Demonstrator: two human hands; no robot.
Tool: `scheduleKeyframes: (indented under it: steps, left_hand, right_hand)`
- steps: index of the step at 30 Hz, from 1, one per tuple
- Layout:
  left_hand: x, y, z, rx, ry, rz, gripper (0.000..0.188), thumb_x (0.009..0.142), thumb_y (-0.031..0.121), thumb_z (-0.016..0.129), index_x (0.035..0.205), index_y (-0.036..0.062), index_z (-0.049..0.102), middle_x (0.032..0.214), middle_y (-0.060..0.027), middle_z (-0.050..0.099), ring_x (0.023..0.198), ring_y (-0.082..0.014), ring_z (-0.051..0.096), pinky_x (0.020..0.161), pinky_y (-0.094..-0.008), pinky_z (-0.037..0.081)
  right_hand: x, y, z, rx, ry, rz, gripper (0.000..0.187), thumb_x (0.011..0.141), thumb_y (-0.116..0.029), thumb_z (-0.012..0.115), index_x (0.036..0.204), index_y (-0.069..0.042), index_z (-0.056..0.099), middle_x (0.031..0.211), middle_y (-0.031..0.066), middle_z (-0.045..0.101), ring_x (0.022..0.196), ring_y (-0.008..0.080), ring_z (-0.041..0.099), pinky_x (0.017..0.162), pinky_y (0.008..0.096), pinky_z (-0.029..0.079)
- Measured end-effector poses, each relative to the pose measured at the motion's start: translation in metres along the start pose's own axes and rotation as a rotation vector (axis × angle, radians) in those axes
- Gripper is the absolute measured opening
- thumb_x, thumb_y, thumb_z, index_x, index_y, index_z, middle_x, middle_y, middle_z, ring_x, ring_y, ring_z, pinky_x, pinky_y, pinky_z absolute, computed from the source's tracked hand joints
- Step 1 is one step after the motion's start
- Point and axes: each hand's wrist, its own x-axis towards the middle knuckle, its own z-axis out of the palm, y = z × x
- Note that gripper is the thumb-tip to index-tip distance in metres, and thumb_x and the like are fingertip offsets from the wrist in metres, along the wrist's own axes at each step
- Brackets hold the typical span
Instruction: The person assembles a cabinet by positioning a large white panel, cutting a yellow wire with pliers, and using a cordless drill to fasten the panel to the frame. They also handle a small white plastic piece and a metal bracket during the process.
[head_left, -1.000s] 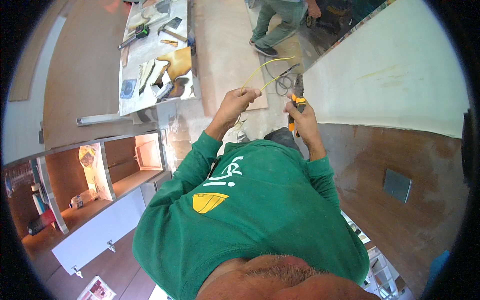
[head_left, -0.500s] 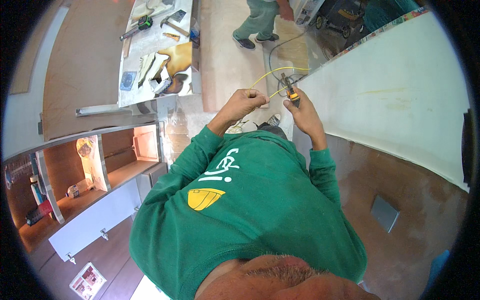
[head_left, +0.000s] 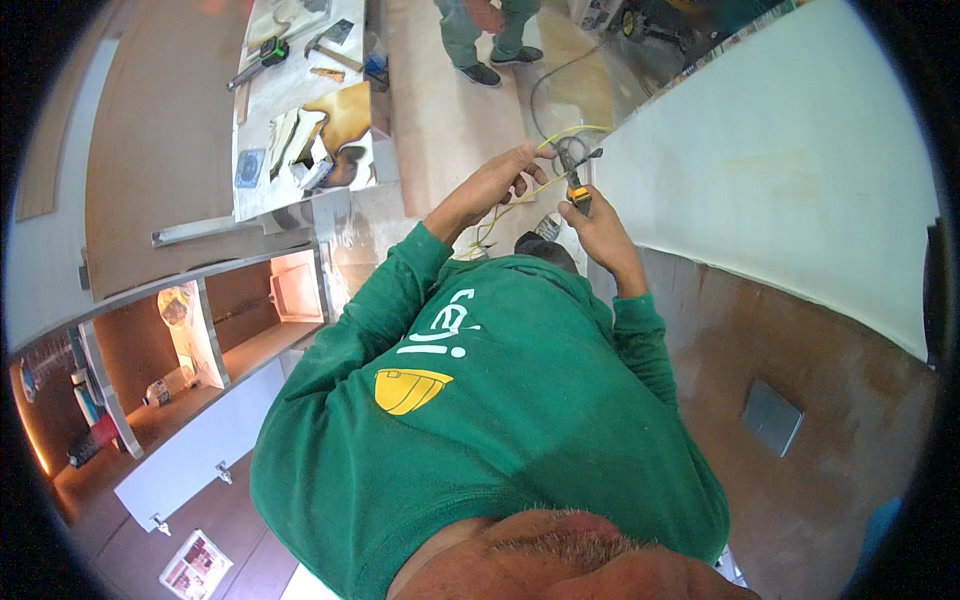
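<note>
In my right hand [head_left: 598, 225] is a pliers-like tool [head_left: 578, 190] with yellow-orange and black handles, its dark metal head pointing away from me. A thin yellow cable [head_left: 585, 128] comes from the right to the fingers of my left hand [head_left: 505, 178]. A lower stretch of it runs past the tool head and hangs in a loop towards my feet. My left index finger is stretched towards the tool head while the other fingers are bent around the cable. The exact contact at the jaws is too small to make out.
A white work table [head_left: 222, 208] at left carries a hammer [head_left: 335, 55], a tape measure [head_left: 270, 52] and scorched scraps. Another person [head_left: 490, 40] stands ahead. A pale panel [head_left: 780, 170] extends along the right. An open-shelved cabinet [head_left: 212, 330] sits at lower left. A dark cable [head_left: 540, 95] lies on the floor.
My left hand has moved up and right towards the tool head, its fingers spreading from a pinch. The tool stays in my right hand. The other person has shifted left.
</note>
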Motion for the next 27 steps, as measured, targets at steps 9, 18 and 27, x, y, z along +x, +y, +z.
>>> scheduleKeyframes:
  steps: [9, 18, 27]
  left_hand:
    - [0.014, -0.029, 0.025, 0.154, -0.054, 0.092, 0.057, 0.097, 0.043, 0.074, 0.132, -0.0004, 0.062, 0.098, -0.0048, 0.068, 0.091, -0.0120, 0.059, 0.079, -0.0261, 0.048]
    - [0.029, 0.006, 0.017, 0.084, 0.008, 0.070, 0.049, 0.102, 0.049, 0.060, 0.131, 0.0099, 0.057, 0.108, -0.0034, 0.065, 0.083, -0.0107, 0.052, 0.066, -0.0258, 0.040]
    - [0.043, 0.022, 0.018, 0.167, -0.163, -0.016, 0.054, 0.104, 0.063, 0.047, 0.104, 0.0122, 0.066, 0.093, 0.0032, 0.059, 0.083, -0.0097, 0.049, 0.070, -0.0247, 0.038]
  right_hand:
    - [-0.008, 0.026, 0.004, 0.169, 0.136, 0.132, 0.046, 0.100, -0.032, 0.066, 0.128, 0.005, 0.059, 0.115, 0.0232, 0.070, 0.108, 0.0325, 0.066, 0.096, 0.0421, 0.049]
    - [0.010, 0.018, -0.008, 0.086, 0.124, -0.091, 0.040, 0.098, -0.026, 0.069, 0.123, 0.003, 0.058, 0.105, 0.0188, 0.070, 0.099, 0.0277, 0.065, 0.089, 0.0398, 0.051]
    - [0.046, 0.003, -0.042, 0.073, -0.050, -0.164, 0.036, 0.097, -0.026, 0.070, 0.116, 0.003, 0.058, 0.103, 0.0206, 0.068, 0.097, 0.0312, 0.065, 0.088, 0.0408, 0.051]
